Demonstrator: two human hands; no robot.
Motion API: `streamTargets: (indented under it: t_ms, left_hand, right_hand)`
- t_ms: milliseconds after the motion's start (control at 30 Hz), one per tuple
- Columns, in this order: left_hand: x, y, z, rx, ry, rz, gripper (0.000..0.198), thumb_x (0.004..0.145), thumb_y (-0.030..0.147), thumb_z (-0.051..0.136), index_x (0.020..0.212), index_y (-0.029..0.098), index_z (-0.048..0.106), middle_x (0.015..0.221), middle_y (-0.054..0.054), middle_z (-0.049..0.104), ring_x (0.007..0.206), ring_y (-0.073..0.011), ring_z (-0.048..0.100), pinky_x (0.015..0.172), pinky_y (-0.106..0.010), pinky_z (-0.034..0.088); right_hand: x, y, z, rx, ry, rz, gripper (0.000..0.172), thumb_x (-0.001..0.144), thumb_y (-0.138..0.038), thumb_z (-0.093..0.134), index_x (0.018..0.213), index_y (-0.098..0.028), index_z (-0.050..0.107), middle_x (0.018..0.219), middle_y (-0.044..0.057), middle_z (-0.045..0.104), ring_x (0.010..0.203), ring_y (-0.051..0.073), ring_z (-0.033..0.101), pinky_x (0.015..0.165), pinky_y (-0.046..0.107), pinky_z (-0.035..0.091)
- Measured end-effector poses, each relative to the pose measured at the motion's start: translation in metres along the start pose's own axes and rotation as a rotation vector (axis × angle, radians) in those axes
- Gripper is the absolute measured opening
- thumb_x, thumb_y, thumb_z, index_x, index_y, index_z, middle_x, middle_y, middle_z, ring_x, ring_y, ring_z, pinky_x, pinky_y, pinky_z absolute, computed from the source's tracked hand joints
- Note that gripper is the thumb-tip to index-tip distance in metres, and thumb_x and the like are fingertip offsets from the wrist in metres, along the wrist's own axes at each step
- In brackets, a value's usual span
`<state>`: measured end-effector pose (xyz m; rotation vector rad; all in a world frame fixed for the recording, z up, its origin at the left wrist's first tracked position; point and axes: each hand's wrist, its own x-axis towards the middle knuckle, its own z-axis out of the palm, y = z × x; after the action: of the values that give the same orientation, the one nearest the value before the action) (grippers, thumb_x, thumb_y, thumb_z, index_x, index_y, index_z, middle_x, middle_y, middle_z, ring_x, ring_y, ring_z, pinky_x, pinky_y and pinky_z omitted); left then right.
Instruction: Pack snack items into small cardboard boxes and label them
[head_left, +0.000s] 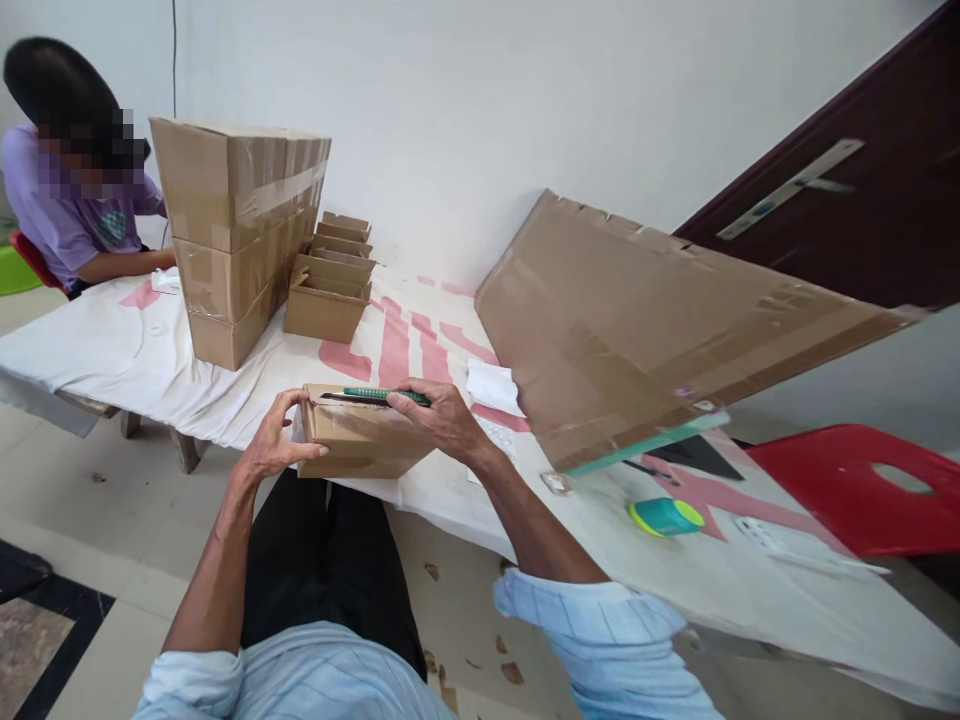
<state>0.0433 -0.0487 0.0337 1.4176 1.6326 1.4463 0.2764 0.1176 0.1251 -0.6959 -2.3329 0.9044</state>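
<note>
A small brown cardboard box (367, 450) rests at the near edge of the cloth-covered table, in front of my lap. My left hand (271, 440) grips its left end, thumb on the near side and fingers at the top corner. In my right hand (442, 415) is a green box cutter (364, 393), fingers closed round its handle. The cutter lies along the top of the box, its tip pointing left toward my left hand. Whether the blade touches the cardboard I cannot tell.
Stacked taped boxes (232, 240) stand at the left, beside several open boxes (330, 300). A large cardboard sheet (637, 320) leans at the right. Near it are a teal cup (667, 516) and a red chair (862, 485). Another person (82, 200) sits at the far left.
</note>
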Motion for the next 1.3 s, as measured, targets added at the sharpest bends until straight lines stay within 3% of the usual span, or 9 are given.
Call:
streamTargets:
  t_ms: [267, 567, 1000, 1300]
  left_hand:
    - [0.003, -0.005, 0.003, -0.019, 0.004, 0.004, 0.077, 0.069, 0.051, 0.091, 0.132, 0.028, 0.055, 0.151, -0.011, 0.056, 0.146, -0.0375, 0.051, 0.116, -0.054, 0.045]
    - [0.004, 0.000, 0.006, -0.029, 0.029, 0.000, 0.063, 0.071, 0.047, 0.087, 0.126, 0.029, 0.061, 0.149, -0.008, 0.059, 0.143, -0.0359, 0.055, 0.114, -0.052, 0.046]
    - [0.003, -0.001, 0.005, -0.061, 0.031, 0.012, 0.069, 0.071, 0.043, 0.089, 0.132, 0.028, 0.060, 0.154, -0.011, 0.055, 0.144, -0.0349, 0.053, 0.111, -0.049, 0.049]
    - [0.003, -0.001, 0.004, -0.043, 0.018, 0.010, 0.069, 0.072, 0.046, 0.088, 0.133, 0.029, 0.059, 0.155, -0.010, 0.055, 0.145, -0.0358, 0.053, 0.111, -0.050, 0.048]
  right_hand:
    - [0.016, -0.005, -0.006, -0.056, -0.085, -0.079, 0.032, 0.092, -0.049, 0.065, 0.088, -0.020, 0.079, 0.083, 0.004, 0.077, 0.076, 0.020, 0.067, 0.072, 0.032, 0.050]
    - [0.019, -0.017, -0.016, -0.143, -0.133, -0.130, 0.032, 0.096, -0.047, 0.063, 0.085, -0.020, 0.077, 0.079, 0.002, 0.073, 0.072, 0.018, 0.064, 0.068, 0.030, 0.047]
    - [0.033, -0.030, -0.015, -0.201, -0.209, -0.240, 0.029, 0.097, -0.041, 0.062, 0.084, -0.020, 0.076, 0.080, 0.004, 0.073, 0.073, 0.018, 0.062, 0.070, 0.031, 0.046]
    - [0.049, -0.038, -0.017, -0.388, -0.256, -0.294, 0.025, 0.099, -0.038, 0.064, 0.087, -0.020, 0.078, 0.082, 0.005, 0.074, 0.073, 0.018, 0.060, 0.070, 0.031, 0.040]
